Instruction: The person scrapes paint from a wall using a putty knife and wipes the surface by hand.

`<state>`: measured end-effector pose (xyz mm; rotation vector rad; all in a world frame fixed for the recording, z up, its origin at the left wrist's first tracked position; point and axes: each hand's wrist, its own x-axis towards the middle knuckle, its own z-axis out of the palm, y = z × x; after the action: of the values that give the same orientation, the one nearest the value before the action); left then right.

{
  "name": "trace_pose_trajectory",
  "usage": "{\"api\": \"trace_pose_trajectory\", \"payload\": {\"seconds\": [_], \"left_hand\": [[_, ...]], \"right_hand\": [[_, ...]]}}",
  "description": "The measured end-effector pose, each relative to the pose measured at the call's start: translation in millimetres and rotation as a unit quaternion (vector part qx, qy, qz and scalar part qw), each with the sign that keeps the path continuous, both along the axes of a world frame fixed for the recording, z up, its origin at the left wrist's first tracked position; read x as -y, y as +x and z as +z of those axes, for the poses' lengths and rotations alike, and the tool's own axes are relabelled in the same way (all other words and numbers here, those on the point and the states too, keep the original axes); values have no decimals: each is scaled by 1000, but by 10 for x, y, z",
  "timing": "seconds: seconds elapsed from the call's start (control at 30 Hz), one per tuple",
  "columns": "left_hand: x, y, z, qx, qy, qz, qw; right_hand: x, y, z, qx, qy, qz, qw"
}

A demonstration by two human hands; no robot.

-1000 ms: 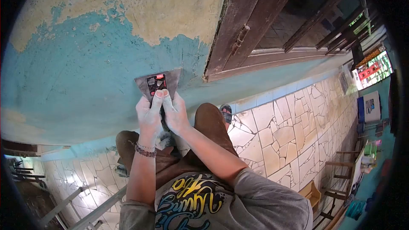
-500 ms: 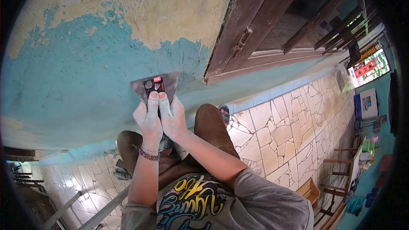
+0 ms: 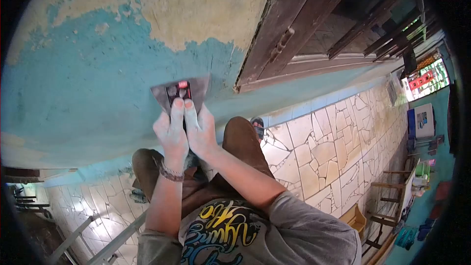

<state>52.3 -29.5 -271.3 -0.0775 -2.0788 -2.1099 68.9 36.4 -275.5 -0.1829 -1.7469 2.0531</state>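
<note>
A wide grey paint scraper with a black and red label is held against the blue painted wall. My left hand and my right hand close round it side by side, with both thumbs pressed flat on the label. My hands largely hide its handle. Whitish dust coats my fingers and wrists. Above the blade, the blue paint ends in a ragged edge, and bare beige plaster shows.
A brown wooden window frame adjoins the wall at upper right. Metal ladder-like rails stand at lower left. Cracked-pattern tiles cover the floor. A wooden table and a white and blue box are at far right.
The scraper and both hands appear slightly higher in the view, while the wall has also shifted up a little. Both hands keep the same grip.
</note>
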Motion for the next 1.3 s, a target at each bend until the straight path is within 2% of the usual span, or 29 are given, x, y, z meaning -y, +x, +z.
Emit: {"api": "trace_pose_trajectory", "payload": {"seconds": [0.07, 0.17, 0.2, 0.33, 0.43, 0.57, 0.6, 0.7, 0.73, 0.83, 0.97, 1.1, 1.13, 1.23, 1.3], "left_hand": [[-119, -5, -142, -60, 34, 52, 996], [-49, -18, 78, 17, -16, 8, 1000], [-45, -45, 148, 15, 19, -14, 1000], [-60, -44, -1, -14, 22, 4, 1000], [-127, 7, -87, 13, 55, 28, 998], [12, -12, -9, 24, -40, -20, 999], [-11, 0, -26, 1, -8, -20, 1000], [-104, -2, -49, -40, -7, 21, 999], [-54, -21, -5, -25, -56, 6, 998], [-23, -73, 142, 7, -30, -48, 998], [-93, 31, -42, 0, -13, 17, 1000], [-69, 1, 163, 41, -25, -43, 998], [-51, -35, 95, 29, -7, -51, 998], [-92, 52, 49, 6, -40, 6, 999], [-99, 30, 36, 11, -40, 9, 999]], "right_hand": [[12, 20, -118, 11, 9, -4, 1000], [-4, -7, -55, 7, -3, -1, 1000], [-19, -56, -15, -1, -14, 8, 1000], [-26, -18, -98, 6, -1, 15, 1000], [-36, 16, -128, 19, 11, 6, 1000], [22, 6, -145, 23, -27, 3, 999], [21, 16, -126, 30, -37, 8, 999], [12, -24, -99, 2, -19, -7, 1000], [5, -23, -103, -9, -6, -16, 1000], [-44, -64, -15, -9, -17, 5, 1000], [-6, 38, -171, 18, -2, -5, 1000], [-87, -3, -51, 38, -2, 13, 999], [-91, -13, 5, 8, -15, 14, 1000], [-30, 32, -72, 3, 7, -12, 1000], [-37, 28, -61, 3, 5, -10, 1000]]}}
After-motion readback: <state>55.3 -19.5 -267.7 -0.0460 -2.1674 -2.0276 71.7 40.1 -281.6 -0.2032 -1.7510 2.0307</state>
